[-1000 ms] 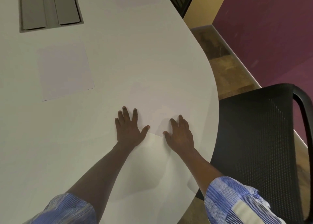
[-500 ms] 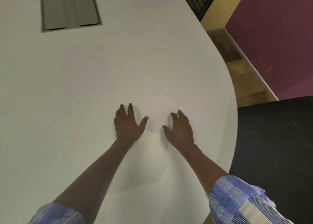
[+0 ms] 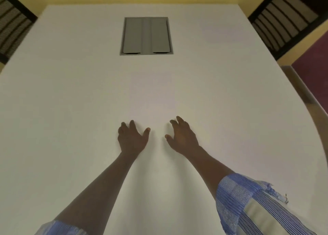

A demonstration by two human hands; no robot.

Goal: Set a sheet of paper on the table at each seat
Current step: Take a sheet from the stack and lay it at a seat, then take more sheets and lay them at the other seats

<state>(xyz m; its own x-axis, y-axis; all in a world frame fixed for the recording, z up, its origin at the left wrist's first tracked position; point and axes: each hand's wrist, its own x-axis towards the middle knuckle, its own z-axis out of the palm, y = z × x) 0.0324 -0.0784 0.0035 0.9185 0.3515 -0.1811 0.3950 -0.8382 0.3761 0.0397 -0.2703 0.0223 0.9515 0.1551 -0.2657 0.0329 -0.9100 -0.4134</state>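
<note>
A pale sheet of paper (image 3: 152, 92) lies flat on the white table (image 3: 62, 110), barely distinct from it, just short of the grey hatch. My left hand (image 3: 132, 137) and my right hand (image 3: 182, 135) hover side by side at the sheet's near edge, fingers spread and slightly curled. Neither hand holds anything. My left fingertips are at or just over the sheet's edge; whether they touch it I cannot tell. A second faint pale patch (image 3: 221, 34) at the far right could be another sheet.
A grey double-flap cable hatch (image 3: 146, 35) is set into the table's middle. Black slatted chairs stand at the far left corner (image 3: 12, 21) and the far right corner (image 3: 287, 19). The table's right edge curves away beside a purple wall (image 3: 314, 71).
Both hands have lifted off the sheet they pressed flat by the black mesh chair. My view has swung left, and the hands now sit at the sheet in the table's middle.
</note>
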